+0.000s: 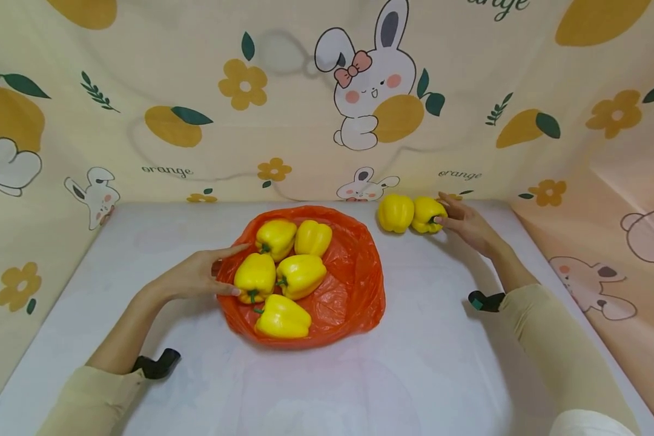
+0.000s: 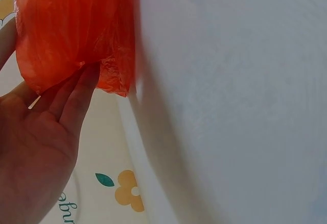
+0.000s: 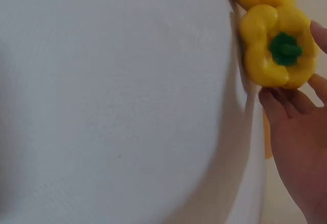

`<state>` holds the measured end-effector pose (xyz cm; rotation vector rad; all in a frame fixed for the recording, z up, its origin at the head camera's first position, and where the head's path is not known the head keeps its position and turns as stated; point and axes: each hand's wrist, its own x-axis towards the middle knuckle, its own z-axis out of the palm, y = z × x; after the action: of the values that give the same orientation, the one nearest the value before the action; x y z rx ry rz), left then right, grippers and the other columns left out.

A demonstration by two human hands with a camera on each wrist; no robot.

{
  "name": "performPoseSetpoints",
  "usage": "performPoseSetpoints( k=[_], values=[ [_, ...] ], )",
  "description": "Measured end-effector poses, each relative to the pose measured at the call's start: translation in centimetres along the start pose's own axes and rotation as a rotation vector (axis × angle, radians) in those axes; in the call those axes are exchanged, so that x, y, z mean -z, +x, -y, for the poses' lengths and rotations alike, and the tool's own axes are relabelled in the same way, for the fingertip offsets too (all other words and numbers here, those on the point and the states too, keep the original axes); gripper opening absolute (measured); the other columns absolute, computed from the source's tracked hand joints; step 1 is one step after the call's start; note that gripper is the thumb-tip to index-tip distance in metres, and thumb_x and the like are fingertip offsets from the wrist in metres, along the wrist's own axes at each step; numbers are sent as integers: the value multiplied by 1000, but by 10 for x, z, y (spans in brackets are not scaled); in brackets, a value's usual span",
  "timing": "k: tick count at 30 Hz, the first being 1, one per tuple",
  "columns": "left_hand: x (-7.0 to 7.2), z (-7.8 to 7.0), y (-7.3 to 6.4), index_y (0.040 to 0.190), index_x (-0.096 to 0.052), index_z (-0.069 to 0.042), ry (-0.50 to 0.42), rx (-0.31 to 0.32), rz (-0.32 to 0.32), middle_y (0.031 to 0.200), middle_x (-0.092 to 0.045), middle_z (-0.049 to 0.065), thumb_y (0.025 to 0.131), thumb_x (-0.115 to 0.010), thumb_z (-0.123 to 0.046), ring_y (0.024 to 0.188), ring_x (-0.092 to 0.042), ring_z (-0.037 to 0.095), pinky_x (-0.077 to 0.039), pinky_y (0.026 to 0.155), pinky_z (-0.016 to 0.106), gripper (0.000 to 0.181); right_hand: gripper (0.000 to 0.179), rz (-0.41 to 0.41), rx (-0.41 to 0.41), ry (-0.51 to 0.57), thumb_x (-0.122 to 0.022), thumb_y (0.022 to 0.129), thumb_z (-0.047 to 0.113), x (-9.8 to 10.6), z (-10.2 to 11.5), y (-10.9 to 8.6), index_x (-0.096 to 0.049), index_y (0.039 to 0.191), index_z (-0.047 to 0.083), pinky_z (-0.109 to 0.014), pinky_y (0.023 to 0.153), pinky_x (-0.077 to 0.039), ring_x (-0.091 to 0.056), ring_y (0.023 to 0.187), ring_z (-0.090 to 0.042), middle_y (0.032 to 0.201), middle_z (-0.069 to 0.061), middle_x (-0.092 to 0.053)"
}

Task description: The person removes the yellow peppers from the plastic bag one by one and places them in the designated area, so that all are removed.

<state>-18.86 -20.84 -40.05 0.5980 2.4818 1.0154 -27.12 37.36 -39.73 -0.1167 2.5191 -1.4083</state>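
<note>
Five yellow bell peppers [image 1: 302, 277] lie in the open red plastic bag [image 1: 335, 309] that I see on my head feed, grouped toward its left side with bare red film to their right. The bag sits on the white worktop [image 1: 316, 393], its crumpled rim standing up around them. On that side I have the left hand [image 1: 193, 275] gripping the edge of the bag, the thumb lapped over the rim just beside the nearest pepper and fingers against the outside, which my left wrist feed confirms. Near the far edge of the worktop, right of the bag and apart from it, I count two more: a left loose pepper [image 1: 396, 213] and a right loose pepper [image 1: 429, 209], side by side and touching. The right hand [image 1: 471, 227] is grasping the second of these, its thumb near the green stem [image 3: 285, 49] and fingers round the side; my right wrist feed shows that stem turned toward the camera. Both forearms wear beige sleeves [image 1: 567, 351], and behind everything I see a cream backdrop [image 1: 289, 133] printed with rabbits, flowers and the word "orange".
</note>
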Motion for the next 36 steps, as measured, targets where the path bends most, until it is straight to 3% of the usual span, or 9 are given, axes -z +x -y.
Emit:
performPoseSetpoints(
  k=[9, 18, 29, 36],
  values=[
    [2, -1, 0, 155, -37, -19, 16, -2, -10, 152, -41, 20, 80, -82, -43, 133, -42, 37, -33, 110, 62, 90, 75, -145, 156, 118, -70, 94, 12, 0, 12, 0, -29, 156, 5, -42, 116, -29, -32, 143, -38, 158, -20, -30],
    [3, -1, -2, 155, -38, -19, 14, -19, -18, 153, -40, 20, 79, -83, -43, 136, -39, 38, -31, 110, 63, 91, 66, -184, 284, 207, -68, 92, 1, -8, 30, -7, -38, 150, -2, -32, 112, -34, -34, 142, -38, 154, -25, -35],
    [2, -1, -3, 155, -38, -19, -28, -20, -1, 154, -38, 19, 80, -83, -41, 137, -37, 39, -30, 111, 64, 90, 63, -134, 338, 150, -70, 92, 3, -30, 42, -8, -44, 149, 7, -30, 110, -38, -42, 139, -32, 152, -19, -42],
    [1, -2, -5, 154, -38, -19, -17, -28, -9, 154, -39, 19, 80, -83, -41, 137, -37, 39, -30, 110, 64, 90, 61, -107, 376, 89, -71, 91, 3, -44, 53, -12, -48, 147, 8, -36, 107, -41, -47, 135, -33, 149, -15, -48]
  ],
)
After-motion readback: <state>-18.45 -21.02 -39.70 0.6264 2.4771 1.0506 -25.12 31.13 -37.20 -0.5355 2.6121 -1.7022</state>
